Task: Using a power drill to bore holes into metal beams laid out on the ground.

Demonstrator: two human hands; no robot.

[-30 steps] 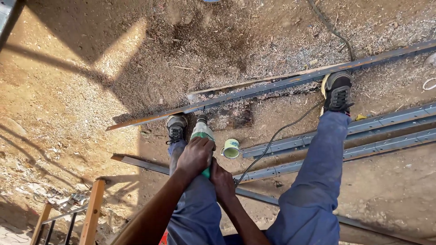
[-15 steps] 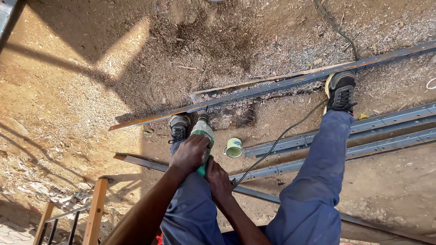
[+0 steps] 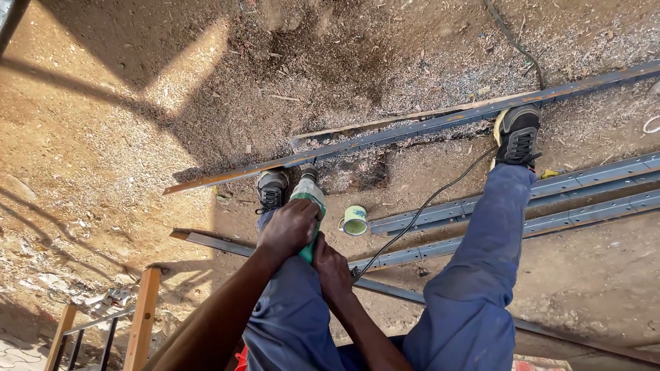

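At frame centre, the left hand (image 3: 290, 227) and right hand (image 3: 331, 260) wrap their fingers tightly around a green power tool (image 3: 309, 199) just beside a long steel bar (image 3: 412, 127).

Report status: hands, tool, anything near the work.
Left hand and right hand both gripping the green and white power tool. Tool nose down at the long grey steel bar. Green enamel mug and black cable close beside.

Your one camera sits on your head, looking steeply down past your arms and legs to the dirt ground (image 3: 137, 124). It frames your hands close, the steel rails (image 3: 426, 127) farther below.
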